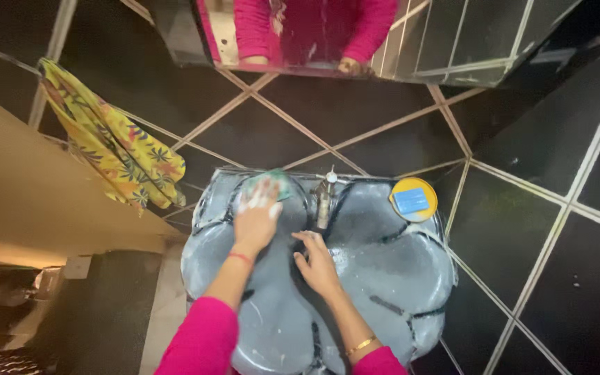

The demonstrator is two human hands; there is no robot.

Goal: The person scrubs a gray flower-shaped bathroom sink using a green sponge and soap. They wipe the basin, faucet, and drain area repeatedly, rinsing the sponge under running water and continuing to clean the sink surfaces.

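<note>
Lying under left hand (257, 217) — green sponge (272, 183)

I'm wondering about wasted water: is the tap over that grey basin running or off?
Cannot tell. No stream shows under the tap, but the picture is soft; the basin is streaked with suds, and the left hand is foamy.

We note a green sponge (272, 184) at the back rim of the basin (397, 278), at the eleven o'clock position from the bowl's centre and just left of the tap. It is largely covered, with white suds on it. The basin is grey, lobed in outline, streaked with foam and wall-mounted against dark tiles.
</note>
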